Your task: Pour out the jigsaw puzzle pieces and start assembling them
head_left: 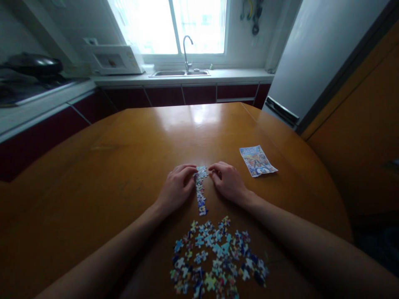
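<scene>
A narrow strip of joined jigsaw pieces (200,189) lies flat on the table, its wider top row at the far end. My left hand (178,186) is curled against the strip's upper left edge, fingertips and thumb touching it. On the other side, my right hand (229,182) has its thumb and fingers pinched together close to the top right corner. A small puzzle piece seems to be between those fingertips, mostly hidden. Nearer to me spreads a heap of loose jigsaw pieces (217,249), many of them pale blue, others dark blue, yellow or reddish.
A creased printed picture sheet (257,161) lies to the right on the wooden table (124,141). Beyond the table are a counter with a sink (170,73), a microwave (114,60) and a pan (34,64) on the stove. A fridge (318,54) stands at right.
</scene>
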Available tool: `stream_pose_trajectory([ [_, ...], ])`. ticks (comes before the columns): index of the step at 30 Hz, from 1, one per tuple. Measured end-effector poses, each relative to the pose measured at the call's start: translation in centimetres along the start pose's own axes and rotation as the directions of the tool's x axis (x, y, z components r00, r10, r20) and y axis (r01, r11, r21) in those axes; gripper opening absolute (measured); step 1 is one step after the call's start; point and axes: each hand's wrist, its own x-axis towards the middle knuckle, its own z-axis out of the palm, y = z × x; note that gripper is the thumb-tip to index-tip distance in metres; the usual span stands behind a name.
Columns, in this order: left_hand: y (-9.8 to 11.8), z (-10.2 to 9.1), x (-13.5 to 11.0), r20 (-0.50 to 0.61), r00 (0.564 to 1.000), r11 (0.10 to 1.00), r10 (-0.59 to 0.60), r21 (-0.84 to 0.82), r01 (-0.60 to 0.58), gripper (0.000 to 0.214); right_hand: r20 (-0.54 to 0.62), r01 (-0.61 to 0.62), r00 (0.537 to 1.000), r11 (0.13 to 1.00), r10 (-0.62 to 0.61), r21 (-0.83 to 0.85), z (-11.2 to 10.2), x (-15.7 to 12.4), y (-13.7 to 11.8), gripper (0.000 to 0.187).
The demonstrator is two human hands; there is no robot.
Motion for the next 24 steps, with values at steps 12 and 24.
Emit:
stream_pose_trajectory([
  [12, 0.46, -0.30, -0.08, -0.038, 0.998, 0.993, -0.040, -0.111, 0.036, 0.017, -0.014, -0.068, 0.998, 0.996, 0.069, 0.049, -0.38, -0.53, 0.01, 0.017],
  [24, 0.11, -0.14, -0.32, -0.022, 1.000, 0.998, 0.017, -0.054, -0.018, 0.021, 0.007, -0.089, 0.996, 0.996, 0.089, 0.028, -0.46, -0.51, -0.07, 0.018],
])
